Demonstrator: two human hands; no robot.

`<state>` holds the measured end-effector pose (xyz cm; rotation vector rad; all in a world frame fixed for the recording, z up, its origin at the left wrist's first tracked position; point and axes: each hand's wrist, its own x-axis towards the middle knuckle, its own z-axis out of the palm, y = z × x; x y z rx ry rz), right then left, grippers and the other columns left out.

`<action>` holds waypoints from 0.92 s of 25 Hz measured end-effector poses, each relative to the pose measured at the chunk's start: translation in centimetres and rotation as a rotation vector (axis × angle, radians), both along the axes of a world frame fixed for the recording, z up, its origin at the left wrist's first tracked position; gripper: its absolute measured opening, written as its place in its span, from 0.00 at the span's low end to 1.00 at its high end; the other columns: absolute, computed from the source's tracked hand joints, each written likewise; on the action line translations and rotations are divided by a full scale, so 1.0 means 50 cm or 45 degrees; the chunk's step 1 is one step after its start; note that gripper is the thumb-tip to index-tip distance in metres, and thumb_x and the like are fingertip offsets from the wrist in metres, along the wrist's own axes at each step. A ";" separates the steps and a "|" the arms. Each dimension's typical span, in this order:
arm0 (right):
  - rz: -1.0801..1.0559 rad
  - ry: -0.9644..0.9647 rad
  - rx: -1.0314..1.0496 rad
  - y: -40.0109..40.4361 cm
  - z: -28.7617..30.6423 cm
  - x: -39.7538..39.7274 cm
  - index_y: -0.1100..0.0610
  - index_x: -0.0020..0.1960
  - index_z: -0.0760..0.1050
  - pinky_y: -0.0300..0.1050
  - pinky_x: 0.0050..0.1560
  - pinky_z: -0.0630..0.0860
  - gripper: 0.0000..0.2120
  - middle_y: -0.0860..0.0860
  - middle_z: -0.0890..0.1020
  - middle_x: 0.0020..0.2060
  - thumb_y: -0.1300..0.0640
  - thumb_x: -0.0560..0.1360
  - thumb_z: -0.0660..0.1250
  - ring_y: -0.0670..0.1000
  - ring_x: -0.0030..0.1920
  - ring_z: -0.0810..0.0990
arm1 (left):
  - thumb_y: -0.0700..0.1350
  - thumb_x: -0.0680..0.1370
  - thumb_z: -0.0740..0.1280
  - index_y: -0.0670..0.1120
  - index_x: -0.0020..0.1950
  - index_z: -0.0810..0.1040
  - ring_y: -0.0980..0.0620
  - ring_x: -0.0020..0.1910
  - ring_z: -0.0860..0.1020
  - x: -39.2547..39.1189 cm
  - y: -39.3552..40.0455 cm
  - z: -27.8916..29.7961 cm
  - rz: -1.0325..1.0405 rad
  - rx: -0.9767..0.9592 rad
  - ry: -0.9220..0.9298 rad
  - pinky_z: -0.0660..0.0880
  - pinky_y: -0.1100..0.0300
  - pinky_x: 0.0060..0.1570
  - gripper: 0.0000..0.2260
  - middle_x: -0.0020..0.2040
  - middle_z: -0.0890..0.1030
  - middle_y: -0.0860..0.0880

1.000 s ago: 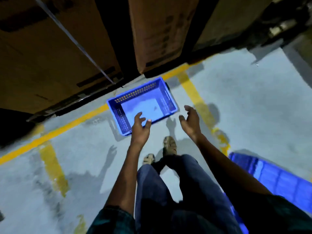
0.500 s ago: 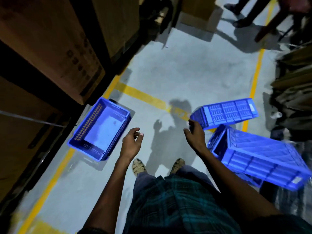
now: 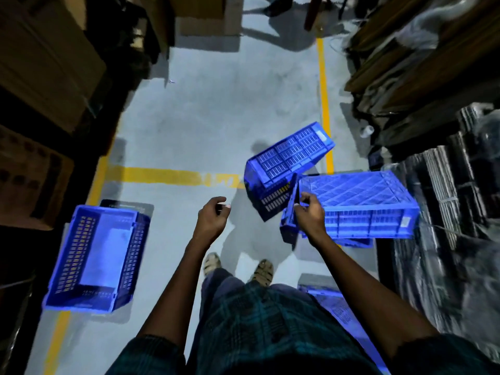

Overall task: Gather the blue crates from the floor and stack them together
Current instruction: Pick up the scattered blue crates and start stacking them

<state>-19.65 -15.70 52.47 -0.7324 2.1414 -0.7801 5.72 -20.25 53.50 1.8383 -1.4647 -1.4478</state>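
Observation:
An open blue crate (image 3: 94, 255) stands upright on the floor at the left. A second blue crate (image 3: 289, 155) leans tilted ahead, its base facing up. To its right an overturned blue crate (image 3: 359, 201) rests on another crate whose edge (image 3: 354, 242) shows beneath it. My right hand (image 3: 308, 215) curls around the near left end of the overturned crate. My left hand (image 3: 213, 215) hovers over the bare floor, fingers curled, holding nothing. Part of one more blue crate (image 3: 335, 307) shows by my right leg.
Cardboard boxes (image 3: 40, 63) on racks line the left side. Dark bundled stacks (image 3: 446, 190) crowd the right. Yellow lines (image 3: 162, 174) cross the grey floor. My sandalled feet (image 3: 213, 263) stand mid-aisle. Other people's legs (image 3: 270, 6) are at the far end.
My view has swung right, so the open crate now lies at my left. My right hand has moved onto the overturned crate's end and closed on it. My left hand has curled in.

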 end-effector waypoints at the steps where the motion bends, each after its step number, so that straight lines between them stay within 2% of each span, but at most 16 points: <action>1: -0.035 -0.013 0.024 -0.012 -0.006 -0.029 0.59 0.65 0.73 0.44 0.56 0.73 0.17 0.56 0.79 0.56 0.62 0.76 0.64 0.59 0.58 0.78 | 0.47 0.80 0.66 0.44 0.64 0.77 0.49 0.49 0.79 -0.036 -0.015 -0.003 -0.047 0.004 -0.006 0.74 0.58 0.52 0.14 0.50 0.82 0.46; 5: -0.132 -0.051 0.078 -0.086 -0.053 -0.116 0.61 0.67 0.72 0.49 0.62 0.72 0.18 0.58 0.79 0.61 0.61 0.78 0.65 0.58 0.62 0.77 | 0.47 0.80 0.65 0.46 0.64 0.77 0.48 0.48 0.79 -0.143 -0.097 -0.030 -0.199 0.104 -0.004 0.72 0.60 0.46 0.14 0.52 0.83 0.45; 7: -0.171 -0.091 0.086 -0.124 -0.085 -0.145 0.61 0.69 0.71 0.48 0.58 0.74 0.19 0.58 0.79 0.62 0.59 0.78 0.65 0.59 0.61 0.77 | 0.47 0.80 0.65 0.45 0.65 0.76 0.44 0.50 0.81 -0.182 -0.154 -0.057 -0.292 0.117 -0.039 0.73 0.59 0.44 0.15 0.55 0.83 0.44; 10: -0.256 -0.172 0.142 -0.178 -0.131 -0.181 0.58 0.71 0.70 0.47 0.48 0.74 0.21 0.58 0.79 0.62 0.56 0.79 0.64 0.57 0.52 0.78 | 0.48 0.80 0.65 0.44 0.66 0.76 0.44 0.53 0.81 -0.240 -0.243 -0.102 -0.377 0.129 -0.115 0.75 0.56 0.46 0.16 0.57 0.83 0.43; 12: -0.290 -0.223 0.236 -0.215 -0.170 -0.200 0.57 0.71 0.70 0.52 0.50 0.77 0.21 0.58 0.79 0.62 0.56 0.79 0.63 0.57 0.49 0.79 | 0.49 0.80 0.64 0.43 0.66 0.76 0.44 0.54 0.81 -0.273 -0.292 -0.144 -0.392 0.172 -0.182 0.77 0.53 0.50 0.17 0.58 0.82 0.41; 14: -0.309 -0.301 0.291 -0.259 -0.229 -0.219 0.58 0.72 0.70 0.54 0.49 0.77 0.21 0.59 0.79 0.57 0.56 0.80 0.62 0.58 0.47 0.78 | 0.50 0.80 0.64 0.43 0.67 0.75 0.43 0.54 0.81 -0.308 -0.339 -0.201 -0.392 0.210 -0.226 0.78 0.50 0.54 0.18 0.59 0.82 0.41; 17: -0.332 -0.410 0.276 -0.341 -0.344 -0.261 0.60 0.72 0.70 0.51 0.45 0.77 0.20 0.58 0.77 0.48 0.57 0.81 0.61 0.57 0.46 0.76 | 0.49 0.80 0.64 0.43 0.68 0.73 0.42 0.59 0.79 -0.355 -0.396 -0.313 -0.358 0.167 -0.250 0.77 0.48 0.58 0.18 0.60 0.81 0.41; 20: -0.425 -0.460 0.297 -0.420 -0.503 -0.299 0.63 0.64 0.76 0.55 0.48 0.78 0.15 0.57 0.77 0.44 0.56 0.81 0.61 0.57 0.44 0.76 | 0.47 0.80 0.64 0.42 0.73 0.66 0.41 0.67 0.74 -0.394 -0.434 -0.490 -0.357 0.115 -0.358 0.72 0.49 0.63 0.23 0.67 0.75 0.39; 21: -0.438 -0.463 0.305 -0.438 -0.561 -0.310 0.63 0.57 0.78 0.55 0.46 0.77 0.12 0.57 0.76 0.43 0.56 0.81 0.62 0.57 0.43 0.76 | 0.48 0.80 0.64 0.42 0.74 0.63 0.40 0.69 0.71 -0.406 -0.440 -0.553 -0.353 0.115 -0.400 0.70 0.48 0.65 0.25 0.70 0.72 0.38; 23: -0.437 -0.486 0.334 -0.467 -0.636 -0.318 0.60 0.45 0.74 0.53 0.40 0.71 0.10 0.59 0.72 0.40 0.54 0.80 0.63 0.57 0.40 0.73 | 0.49 0.80 0.65 0.41 0.77 0.59 0.39 0.72 0.67 -0.419 -0.446 -0.624 -0.332 0.111 -0.447 0.67 0.45 0.67 0.29 0.73 0.67 0.39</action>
